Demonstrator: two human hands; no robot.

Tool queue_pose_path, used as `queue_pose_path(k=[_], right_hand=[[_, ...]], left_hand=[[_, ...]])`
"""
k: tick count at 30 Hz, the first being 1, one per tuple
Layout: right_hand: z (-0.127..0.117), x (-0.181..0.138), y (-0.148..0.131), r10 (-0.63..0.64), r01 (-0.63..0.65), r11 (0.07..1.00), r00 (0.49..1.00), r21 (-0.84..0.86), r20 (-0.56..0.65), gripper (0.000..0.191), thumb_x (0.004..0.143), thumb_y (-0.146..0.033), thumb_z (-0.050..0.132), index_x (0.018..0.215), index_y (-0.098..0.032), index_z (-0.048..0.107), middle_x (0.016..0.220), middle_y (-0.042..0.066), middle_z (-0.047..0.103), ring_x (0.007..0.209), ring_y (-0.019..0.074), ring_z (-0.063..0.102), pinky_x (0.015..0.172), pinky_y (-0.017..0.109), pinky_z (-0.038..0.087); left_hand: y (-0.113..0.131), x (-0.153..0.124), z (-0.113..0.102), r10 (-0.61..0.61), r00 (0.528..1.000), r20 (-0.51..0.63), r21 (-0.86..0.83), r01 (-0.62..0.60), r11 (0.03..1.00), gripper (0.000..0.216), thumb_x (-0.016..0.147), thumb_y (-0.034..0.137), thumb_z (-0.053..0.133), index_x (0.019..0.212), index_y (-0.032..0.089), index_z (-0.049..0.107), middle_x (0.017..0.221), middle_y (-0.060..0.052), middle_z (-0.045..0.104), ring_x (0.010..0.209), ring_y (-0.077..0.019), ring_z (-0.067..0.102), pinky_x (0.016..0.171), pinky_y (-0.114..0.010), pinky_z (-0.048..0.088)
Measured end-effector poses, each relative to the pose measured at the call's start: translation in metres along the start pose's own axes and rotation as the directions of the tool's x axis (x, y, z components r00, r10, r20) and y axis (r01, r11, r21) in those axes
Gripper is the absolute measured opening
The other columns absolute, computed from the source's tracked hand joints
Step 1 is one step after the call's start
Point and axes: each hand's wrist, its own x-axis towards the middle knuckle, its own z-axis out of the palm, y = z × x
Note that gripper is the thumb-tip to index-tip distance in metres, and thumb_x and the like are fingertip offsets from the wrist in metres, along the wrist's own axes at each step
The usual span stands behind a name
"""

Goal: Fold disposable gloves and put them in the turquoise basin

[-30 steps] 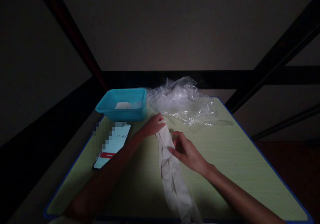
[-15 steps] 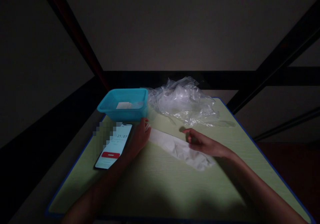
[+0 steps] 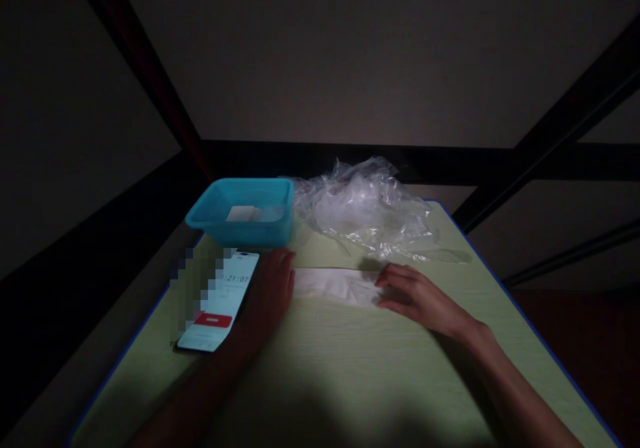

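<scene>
A long white cloth strip [image 3: 330, 285] lies flat, running left to right across the middle of the pale green table [image 3: 350, 368]. My left hand [image 3: 273, 291] rests on its edge at the strip's left end, fingers curled onto that end. My right hand [image 3: 417, 298] lies on the strip's right end with its fingers stretched out flat, covering that part of the cloth. The room is dim and fine detail of the fingers is hard to see.
A blue plastic basin [image 3: 225, 225] with something white inside stands at the back left. Crumpled clear plastic wrap [image 3: 367, 208] is heaped beside it at the back. A lit phone [image 3: 220, 301] lies left of my left hand. The table has a blue rim.
The strip, which hung over the near edge pointing toward me, has been swung round and laid sideways and flatter. My right hand moved right and lowered onto it; my left shifted left.
</scene>
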Motion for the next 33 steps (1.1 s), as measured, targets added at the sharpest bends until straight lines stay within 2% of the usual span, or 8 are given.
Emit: queue_pose_path(k=[2,5,9,13,16,20,25,33], right_hand=[[0.0,0.0,-0.008,-0.012,0.013,1.0,0.998,-0.008,0.068,0.014,0.08,-0.025,0.063,0.092,-0.02,0.06,0.089,0.004,0.062,0.084,0.0198,0.059,0.073,0.034,0.048],[0.0,0.0,-0.014,0.011,-0.006,0.998,0.996,-0.059,0.089,0.012,0.078,-0.018,0.061,0.09,-0.02,0.059,0.087,0.004,0.061,0.08,0.0192,0.059,0.07,0.033,0.048],[0.001,-0.002,-0.013,0.052,-0.043,0.991,0.996,-0.124,0.071,0.015,0.075,-0.009,0.051,0.084,-0.021,0.055,0.078,0.003,0.06,0.072,0.0185,0.056,0.065,0.033,0.046],[0.001,-0.003,-0.012,0.045,-0.032,0.986,0.996,-0.161,0.08,0.021,0.071,-0.003,0.043,0.077,-0.02,0.054,0.069,0.002,0.059,0.064,0.0173,0.053,0.065,0.034,0.044],[0.0,-0.004,-0.014,0.032,-0.019,0.99,0.996,-0.137,0.089,0.023,0.071,-0.002,0.041,0.076,-0.021,0.055,0.069,0.002,0.06,0.064,0.0169,0.052,0.065,0.034,0.044],[-0.003,-0.007,-0.014,0.042,-0.034,0.993,0.996,-0.109,0.076,0.021,0.077,-0.008,0.043,0.087,-0.02,0.058,0.073,0.003,0.062,0.066,0.018,0.055,0.065,0.034,0.045],[0.0,-0.007,-0.011,-0.07,0.084,0.981,0.994,-0.178,0.081,0.022,0.085,-0.013,0.043,0.095,-0.019,0.063,0.081,0.006,0.064,0.073,0.02,0.059,0.071,0.037,0.047],[0.0,-0.004,-0.014,-0.134,0.137,0.979,0.99,-0.151,0.034,0.02,0.083,-0.012,0.049,0.084,-0.02,0.068,0.084,0.006,0.063,0.078,0.0201,0.06,0.072,0.037,0.049]], left_hand=[[0.005,-0.004,0.002,0.045,0.999,0.009,-0.039,-0.044,0.998,0.027,0.087,0.015,0.039,0.11,0.014,0.053,0.118,-0.014,0.058,0.113,-0.0255,0.053,0.098,-0.043,0.042],[0.014,-0.01,0.008,0.091,0.993,0.073,-0.132,-0.081,0.988,0.032,0.09,0.02,0.037,0.12,0.015,0.047,0.13,-0.013,0.051,0.123,-0.0211,0.047,0.102,-0.039,0.041],[0.019,-0.015,0.015,0.131,0.973,0.19,-0.154,-0.102,0.983,0.047,0.09,0.025,0.041,0.135,0.013,0.033,0.142,-0.018,0.038,0.133,-0.0235,0.034,0.106,-0.042,0.035],[0.018,-0.014,0.015,0.168,0.958,0.231,-0.127,-0.142,0.982,0.051,0.09,0.03,0.041,0.136,0.009,0.031,0.142,-0.021,0.036,0.134,-0.0257,0.03,0.106,-0.044,0.035],[0.017,-0.013,0.014,0.198,0.948,0.249,-0.109,-0.176,0.978,0.051,0.091,0.031,0.041,0.136,0.01,0.033,0.143,-0.02,0.035,0.134,-0.0256,0.03,0.106,-0.044,0.035],[0.017,-0.012,0.014,0.222,0.942,0.253,-0.087,-0.206,0.975,0.049,0.091,0.033,0.041,0.134,0.011,0.036,0.143,-0.019,0.036,0.134,-0.0254,0.03,0.106,-0.043,0.035],[0.017,-0.012,0.016,0.226,0.938,0.261,-0.07,-0.215,0.974,0.05,0.091,0.034,0.04,0.133,0.006,0.038,0.142,-0.021,0.037,0.134,-0.0268,0.031,0.105,-0.044,0.035],[0.019,-0.011,0.011,0.228,0.936,0.268,-0.103,-0.208,0.973,0.05,0.091,0.032,0.041,0.138,0.015,0.033,0.145,-0.016,0.034,0.136,-0.025,0.026,0.106,-0.044,0.034]])
